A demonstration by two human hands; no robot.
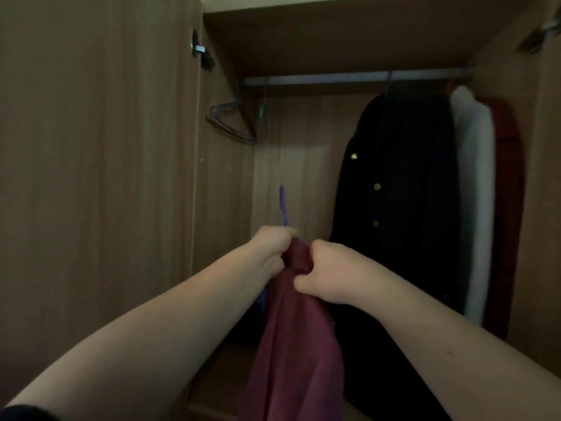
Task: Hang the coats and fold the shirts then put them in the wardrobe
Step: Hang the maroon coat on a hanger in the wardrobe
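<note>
here both fists, left hand point(271, 250) and right hand point(328, 268), clench the top of a maroon coat point(296, 344) on a purple hanger point(283, 205), before the open wardrobe point(303, 153), below its rail point(349, 78).

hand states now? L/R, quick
Left hand: closed, gripping the top of the maroon garment by the purple hanger hook.
Right hand: closed, gripping the same garment.

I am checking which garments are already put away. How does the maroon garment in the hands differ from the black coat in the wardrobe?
The maroon garment is held up by the left hand and right hand, off the rail; the black coat already hangs from the rail. The maroon garment looks plain, while the black coat shows gold buttons. Both hang downward, and each has a purple hanger.
</note>
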